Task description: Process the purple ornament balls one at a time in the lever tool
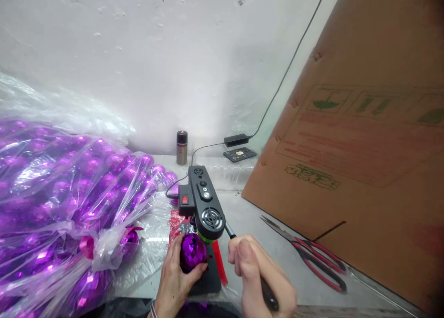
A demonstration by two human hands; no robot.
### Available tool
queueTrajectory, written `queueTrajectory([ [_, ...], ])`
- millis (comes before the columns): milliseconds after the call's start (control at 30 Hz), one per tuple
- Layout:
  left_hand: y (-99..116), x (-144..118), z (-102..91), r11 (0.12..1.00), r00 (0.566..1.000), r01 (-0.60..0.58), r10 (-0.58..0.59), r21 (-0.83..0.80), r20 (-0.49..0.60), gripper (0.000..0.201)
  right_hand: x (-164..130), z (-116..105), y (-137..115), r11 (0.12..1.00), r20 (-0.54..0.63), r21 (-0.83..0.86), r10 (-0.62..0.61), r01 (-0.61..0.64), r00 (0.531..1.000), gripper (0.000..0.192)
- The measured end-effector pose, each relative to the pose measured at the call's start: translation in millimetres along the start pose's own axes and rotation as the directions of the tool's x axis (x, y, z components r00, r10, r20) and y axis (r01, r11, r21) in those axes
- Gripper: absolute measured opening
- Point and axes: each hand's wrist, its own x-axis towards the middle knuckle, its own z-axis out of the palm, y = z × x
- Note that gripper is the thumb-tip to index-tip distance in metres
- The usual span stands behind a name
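Closest to the lens, the right hand point(258, 274) is curled into a fist, fingers pressed together around the dark lever handle point(266, 290) of a small black bench machine point(204, 204), thumb laid on top. Just left of those fingers, the left hand point(176, 274) cups a faceted purple ball ornament point(193, 252), fingertips wrapped round its underside and thumb at its side, holding it on the machine's base directly beneath the round head. A red strip point(219, 261) lies on the base between the two hands. Judging by this, one ball is seated under the head and the lever is gripped, so the pressing of this piece looks under way rather than finished; whether the head already touches the ball cannot be told. Left of the left fingers, a big clear plastic bag point(52, 202) bulges with many more purple balls, its mouth open toward the machine, which suggests plenty remains. Right of the right fingers, red-handled scissors point(308, 253) lie on the table, and beyond them leans a cardboard sheet point(364, 160). Beyond the machine stand a small metal canister point(181, 147) and a power adapter point(236, 140).
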Motion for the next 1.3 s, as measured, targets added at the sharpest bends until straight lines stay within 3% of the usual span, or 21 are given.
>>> queueTrajectory([
  [200, -6, 0, -1.0, 1.000, 1.000, 0.008, -0.008, 0.004, -0.004, 0.079, -1, 3, -2, 1.000, -0.032, -0.001, 0.029, -0.029, 0.999, 0.039],
  [433, -1, -2, 0.1, 0.986, 0.991, -0.130, 0.126, 0.101, 0.038, 0.071, -1, 4, -2, 0.999, -0.036, 0.005, 0.041, -0.041, 0.998, 0.038],
  [633, 4, 1, 3.6, 0.976, 0.987, -0.162, 0.160, 0.143, 0.026, 0.072, -2, 2, -1, 1.000, -0.021, 0.008, 0.026, -0.026, 0.999, 0.039],
  [767, 10, 3, 10.8, 0.992, 0.993, -0.108, 0.104, 0.067, 0.060, 0.070, -3, 3, -4, 0.998, -0.030, 0.012, 0.066, -0.066, 0.997, 0.039],
  [900, 10, 0, 19.1, 1.000, 0.997, -0.002, 0.004, -0.025, 0.076, 0.081, -5, 6, -8, 0.993, -0.050, 0.035, 0.111, -0.110, 0.993, 0.040],
  [1300, 6, -5, 26.7, 0.992, 0.992, 0.122, -0.122, -0.019, 0.020, 0.084, -7, 10, -10, 0.996, -0.103, -0.034, 0.082, -0.086, 0.991, 0.037],
])
